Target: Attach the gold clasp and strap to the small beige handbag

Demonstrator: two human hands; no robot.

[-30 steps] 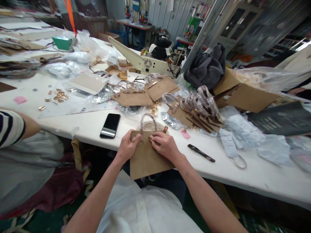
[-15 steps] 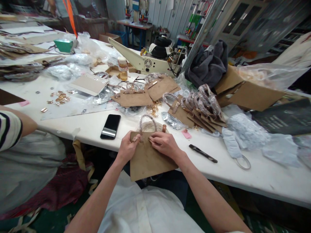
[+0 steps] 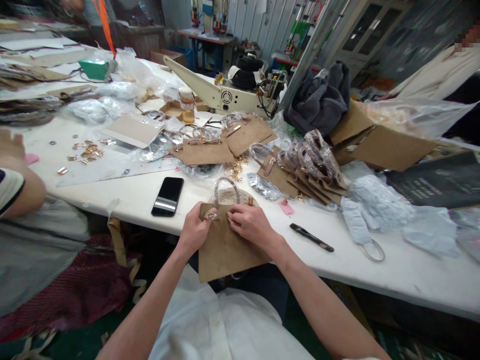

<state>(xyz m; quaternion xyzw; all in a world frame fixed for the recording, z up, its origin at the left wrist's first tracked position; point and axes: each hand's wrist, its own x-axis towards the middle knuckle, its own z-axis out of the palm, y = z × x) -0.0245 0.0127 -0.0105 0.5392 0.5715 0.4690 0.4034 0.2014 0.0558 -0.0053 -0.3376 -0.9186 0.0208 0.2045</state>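
Note:
Over the table's front edge I hold a flat brown bag panel (image 3: 230,250), its arched, plastic-wrapped handle (image 3: 226,184) pointing away from me. My left hand (image 3: 195,229) grips the panel's upper left, thumb by a small metal buckle (image 3: 211,215) at the handle's left foot. At the handle's right foot, my right hand (image 3: 250,223) has its fingers pinched against the panel; whatever lies under those fingertips is hidden. Behind the panel, a coil-like round thing (image 3: 240,195) shows in part, with a copper-coloured piece (image 3: 250,200) beside it.
A phone (image 3: 167,196) lies left of my hands, a black cutter-like tool (image 3: 311,237) to the right. Beyond are finished-looking panels with wrapped handles (image 3: 313,160), gold metal pieces (image 3: 237,167) and a cream machine (image 3: 225,97). A co-worker's arm (image 3: 22,180) rests at the left.
The view has shifted slightly. Both hands keep their hold on the bag panel, and the buckle by my left thumb shows more clearly. The co-worker's arm at the left has moved, its hand now showing.

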